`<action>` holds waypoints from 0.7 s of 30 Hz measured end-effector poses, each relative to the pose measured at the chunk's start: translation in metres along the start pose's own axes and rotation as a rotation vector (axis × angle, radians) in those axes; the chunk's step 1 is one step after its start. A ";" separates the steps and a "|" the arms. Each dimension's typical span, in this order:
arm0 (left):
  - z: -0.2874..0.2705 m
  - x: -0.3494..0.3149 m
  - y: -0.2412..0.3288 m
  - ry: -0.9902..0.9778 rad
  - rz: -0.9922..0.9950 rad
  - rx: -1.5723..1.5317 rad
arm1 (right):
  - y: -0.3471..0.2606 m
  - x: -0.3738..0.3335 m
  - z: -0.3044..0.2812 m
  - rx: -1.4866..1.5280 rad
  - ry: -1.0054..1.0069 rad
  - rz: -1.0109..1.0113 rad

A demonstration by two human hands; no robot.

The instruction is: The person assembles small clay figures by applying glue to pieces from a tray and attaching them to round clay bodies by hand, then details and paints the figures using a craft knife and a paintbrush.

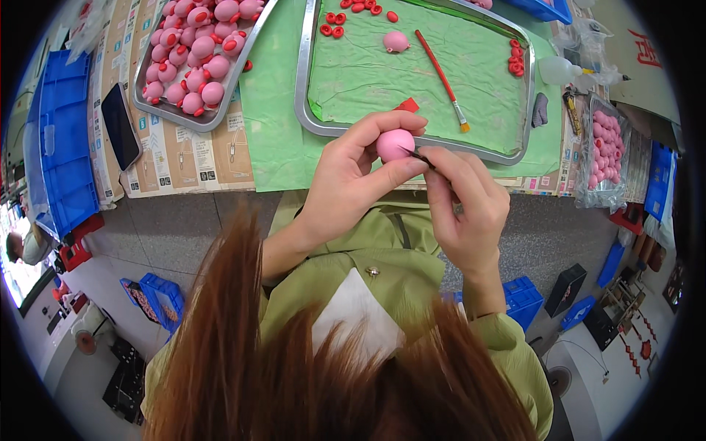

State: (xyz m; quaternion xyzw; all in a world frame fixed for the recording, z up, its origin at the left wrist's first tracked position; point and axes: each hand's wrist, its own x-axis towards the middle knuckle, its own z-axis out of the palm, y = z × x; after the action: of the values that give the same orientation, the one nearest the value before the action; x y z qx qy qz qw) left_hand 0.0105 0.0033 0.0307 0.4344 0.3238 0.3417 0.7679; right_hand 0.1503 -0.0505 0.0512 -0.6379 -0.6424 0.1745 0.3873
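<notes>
My left hand (pixel 340 180) is closed around a round pink ball (pixel 394 145), held between thumb and fingers above the near edge of a metal tray (pixel 303 81). In my right hand (pixel 471 202) is a thin, dark, pointed tool (pixel 421 157), pinched between thumb and fingers. Its tip meets the ball's surface; its exact kind is hard to make out. Just past my left fingers lies a small red piece (pixel 408 106). On the tray's green lining rest a pink piece with small nubs (pixel 396 42), a red-handled paintbrush (pixel 441 70) and several small red rings (pixel 338 31).
A second tray (pixel 176 117) at the left is heaped with pink pieces bearing red parts. Beside it lies a phone (pixel 121 126). To the right are a squeeze bottle (pixel 559 70), a grey scrap (pixel 540 109), a box cutter (pixel 571 110) and a bagged tray of pink pieces (pixel 607 151).
</notes>
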 end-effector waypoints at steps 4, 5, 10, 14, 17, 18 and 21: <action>0.000 0.002 -0.001 -0.019 -0.007 -0.024 | 0.001 -0.004 0.000 -0.034 0.011 -0.002; 0.001 0.005 -0.001 -0.042 -0.017 -0.027 | 0.004 -0.005 -0.002 -0.069 0.012 -0.040; -0.001 0.001 -0.008 0.168 0.000 0.150 | 0.008 -0.004 0.007 0.022 0.061 -0.066; -0.017 0.007 -0.025 0.122 0.009 0.100 | 0.009 -0.010 0.003 -0.107 0.128 -0.031; -0.009 0.012 -0.025 0.066 -0.003 0.131 | 0.012 -0.019 0.002 -0.172 0.136 -0.023; -0.006 0.014 -0.028 0.047 0.008 0.142 | 0.013 -0.022 0.000 -0.196 0.168 0.002; -0.007 0.012 -0.027 -0.020 -0.056 0.134 | 0.009 -0.031 -0.002 -0.211 0.173 0.064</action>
State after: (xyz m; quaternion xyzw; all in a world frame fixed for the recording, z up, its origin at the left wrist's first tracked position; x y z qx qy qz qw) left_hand 0.0185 0.0058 0.0012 0.4789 0.3502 0.2931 0.7497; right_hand 0.1547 -0.0799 0.0374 -0.7079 -0.6008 0.0626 0.3659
